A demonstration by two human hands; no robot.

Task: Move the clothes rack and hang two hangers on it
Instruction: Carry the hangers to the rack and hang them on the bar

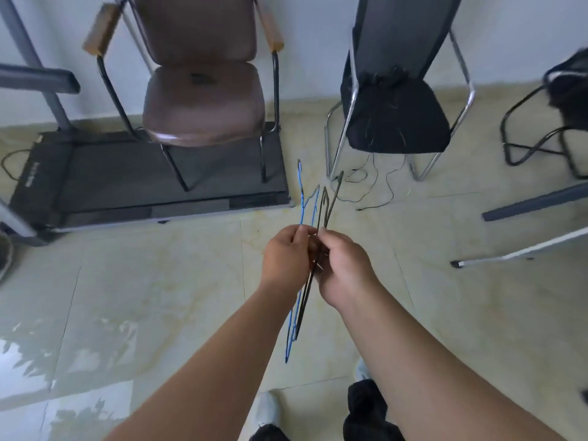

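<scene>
Both hands are closed on the hangers at chest height over the floor: the left hand (284, 253) pinches the blue hanger (300, 198), and the right hand (342, 265) is wrapped around the black hanger (329, 198), the two hands touching at the knuckles. The wires lie almost flat against each other, seen edge-on, and whether they are hooked together inside the grip cannot be told. Judgement: the step in hand is separating the pair, and the main risk is a snag, since pulling the hands apart while the wires cross could twist a hook or spring one hanger loose onto the tiled floor (159, 297). The grips sit mid-frame, not at the hooks, so each hanger may swing when freed. Beyond the hands, a brown chair (203, 100) stands on a treadmill (95, 179), a black chair (394, 116) stands to the right, and a loose cable (375, 189) trails on the floor just ahead, a trip hazard. The rack cannot be identified with certainty; the white bar (521, 249) and grey bar (537, 202) at right may belong to it.
</scene>
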